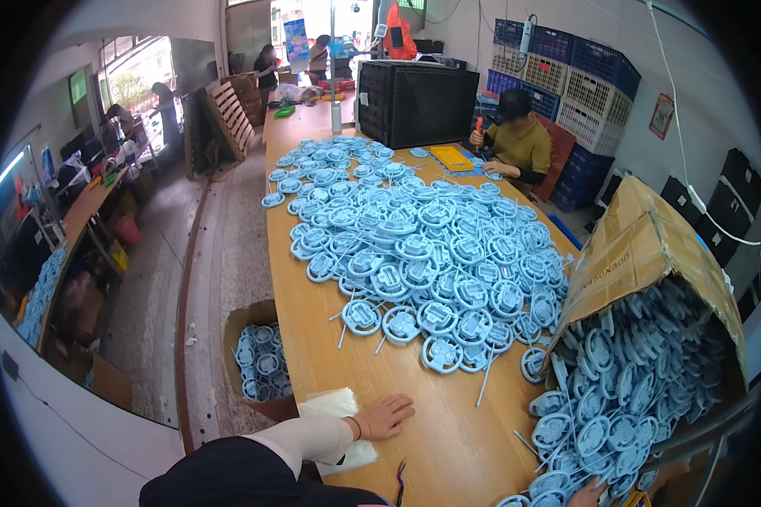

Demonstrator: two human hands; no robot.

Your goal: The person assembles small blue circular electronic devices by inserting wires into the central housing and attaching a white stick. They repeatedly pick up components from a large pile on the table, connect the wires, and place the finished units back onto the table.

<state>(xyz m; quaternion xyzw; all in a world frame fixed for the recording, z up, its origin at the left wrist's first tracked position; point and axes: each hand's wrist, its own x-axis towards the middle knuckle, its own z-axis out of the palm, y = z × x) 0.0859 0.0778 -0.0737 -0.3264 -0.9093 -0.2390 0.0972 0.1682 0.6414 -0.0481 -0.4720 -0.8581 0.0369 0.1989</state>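
Note:
My left hand [385, 418] lies palm down on the wooden table [448, 431], fingers outstretched, holding nothing. Beneath that wrist is a pale yellowish sheet or bag [336, 404]. At the lower edge, only part of my right hand [587, 494] shows, against light-blue round plastic parts [596, 435] spilling from a tipped cardboard box [630, 245]; its grip is hidden. These parts look like small steering wheels, several with thin stems. A large heap of the same parts [435, 253] covers the table ahead of my hands. A dark pen-like tool [401, 482] lies near my left forearm.
Across the heap, a person [520, 144] in a dark cap holds an orange-handled tool beside a yellow tray [452, 159]. A black crate [416, 103] stands at the far end. Left of the table, an open carton [262, 363] holds more parts. Stacked crates [596, 89] line the back right.

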